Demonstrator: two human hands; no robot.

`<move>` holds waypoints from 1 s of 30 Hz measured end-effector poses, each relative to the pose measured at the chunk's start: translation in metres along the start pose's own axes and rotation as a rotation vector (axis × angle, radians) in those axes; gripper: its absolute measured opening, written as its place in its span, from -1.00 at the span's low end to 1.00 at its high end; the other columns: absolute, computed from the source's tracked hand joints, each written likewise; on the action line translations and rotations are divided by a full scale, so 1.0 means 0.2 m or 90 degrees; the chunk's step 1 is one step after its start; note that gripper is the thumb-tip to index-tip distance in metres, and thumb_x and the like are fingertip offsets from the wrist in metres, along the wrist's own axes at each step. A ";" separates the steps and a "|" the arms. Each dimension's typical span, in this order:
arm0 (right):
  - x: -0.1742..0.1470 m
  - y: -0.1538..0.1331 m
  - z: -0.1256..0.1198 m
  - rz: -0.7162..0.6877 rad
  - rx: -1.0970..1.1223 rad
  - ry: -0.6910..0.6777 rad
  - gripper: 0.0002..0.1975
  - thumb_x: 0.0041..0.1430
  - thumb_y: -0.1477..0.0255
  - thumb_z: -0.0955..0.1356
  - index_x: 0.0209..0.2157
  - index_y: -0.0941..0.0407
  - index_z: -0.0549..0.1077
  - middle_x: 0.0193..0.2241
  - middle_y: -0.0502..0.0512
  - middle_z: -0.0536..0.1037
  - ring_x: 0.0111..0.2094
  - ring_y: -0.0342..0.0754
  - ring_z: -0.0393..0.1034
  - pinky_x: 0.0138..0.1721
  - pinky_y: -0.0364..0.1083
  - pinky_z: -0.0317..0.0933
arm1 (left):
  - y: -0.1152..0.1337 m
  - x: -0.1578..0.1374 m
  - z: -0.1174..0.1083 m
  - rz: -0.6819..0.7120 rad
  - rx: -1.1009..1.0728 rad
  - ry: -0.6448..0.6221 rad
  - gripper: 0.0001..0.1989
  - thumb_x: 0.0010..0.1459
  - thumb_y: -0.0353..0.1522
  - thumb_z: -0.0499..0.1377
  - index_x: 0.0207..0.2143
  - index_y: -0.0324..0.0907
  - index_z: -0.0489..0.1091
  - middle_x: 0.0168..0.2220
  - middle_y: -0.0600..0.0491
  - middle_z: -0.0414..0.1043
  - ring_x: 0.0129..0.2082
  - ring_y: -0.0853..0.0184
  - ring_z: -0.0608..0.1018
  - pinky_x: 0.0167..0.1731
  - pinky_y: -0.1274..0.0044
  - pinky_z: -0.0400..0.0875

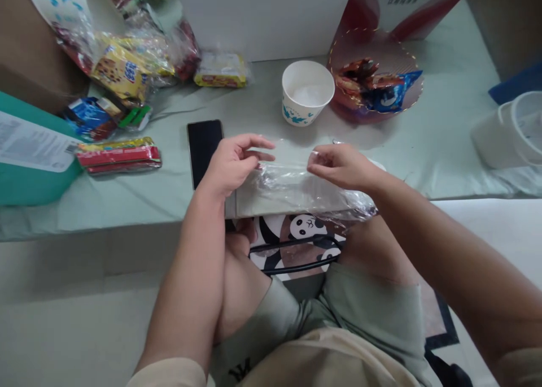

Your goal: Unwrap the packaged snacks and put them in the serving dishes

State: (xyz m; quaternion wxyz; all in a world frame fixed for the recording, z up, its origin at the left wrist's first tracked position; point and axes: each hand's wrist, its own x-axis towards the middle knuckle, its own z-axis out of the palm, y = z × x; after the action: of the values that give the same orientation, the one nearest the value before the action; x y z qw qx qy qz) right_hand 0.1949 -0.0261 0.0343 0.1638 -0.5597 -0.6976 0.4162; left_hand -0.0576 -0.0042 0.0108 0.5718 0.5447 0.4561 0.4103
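A crinkled clear plastic bag (296, 179) lies over the front edge of the cloth-covered table, above my lap. My left hand (235, 160) is at its left end, fingers stretched out and apart, with the fingertips over the film. At the other side my right hand (344, 164) is curled, its thumb and fingers pinched on the bag's upper edge. Just left of my left hand lies a dark phone (204, 147), partly covered by that hand. A white paper cup (305, 96) with blue leaf prints stands upright beyond both hands, holding something whitish.
Behind the cup is a clear reddish bowl (406, 96) of wrapped snacks. Snack packets (116, 73) pile up at the back left, near a red packet (121, 156) and a green bag (31, 158). White plastic containers (493, 138) stand at right. A panda-print bag (292, 246) sits below.
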 end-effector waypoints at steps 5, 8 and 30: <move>-0.10 0.08 0.05 0.083 0.269 0.267 -0.75 0.09 0.21 0.45 -0.42 0.05 0.38 -0.59 -0.09 0.36 -0.64 -0.22 0.15 -0.58 -0.14 0.03 | -0.03 0.03 0.04 0.057 -0.198 0.152 -0.80 0.10 -0.27 0.29 -0.20 -0.08 0.46 -0.02 0.02 0.57 0.06 0.21 0.63 -0.01 0.43 0.52; -0.11 0.11 0.13 0.109 0.418 0.383 -0.65 0.04 0.11 0.45 -0.37 0.03 0.30 -0.52 -0.10 0.38 -0.63 -0.24 0.18 -0.58 -0.17 0.09 | -0.05 0.01 0.15 -0.096 -0.293 0.007 -0.61 0.10 -0.08 0.33 -0.12 -0.09 0.46 0.12 -0.08 0.55 0.22 0.11 0.54 0.11 0.32 0.49; -0.11 0.16 0.18 -0.015 0.480 0.448 -0.80 0.09 0.24 0.53 -0.34 0.01 0.52 -0.34 -0.08 0.54 -0.55 -0.28 0.35 -0.54 -0.21 0.23 | -0.06 0.02 0.36 -0.197 -0.192 -0.215 -0.74 0.07 -0.36 0.36 -0.27 -0.18 0.33 -0.48 0.18 0.47 -0.57 0.52 0.49 -0.49 0.61 0.36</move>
State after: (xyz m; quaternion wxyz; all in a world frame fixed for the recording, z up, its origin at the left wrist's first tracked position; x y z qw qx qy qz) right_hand 0.1976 -0.0608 -0.0070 0.5836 -0.5598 -0.4081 0.4236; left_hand 0.0122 -0.0194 -0.0019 0.7704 0.4375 0.3661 0.2847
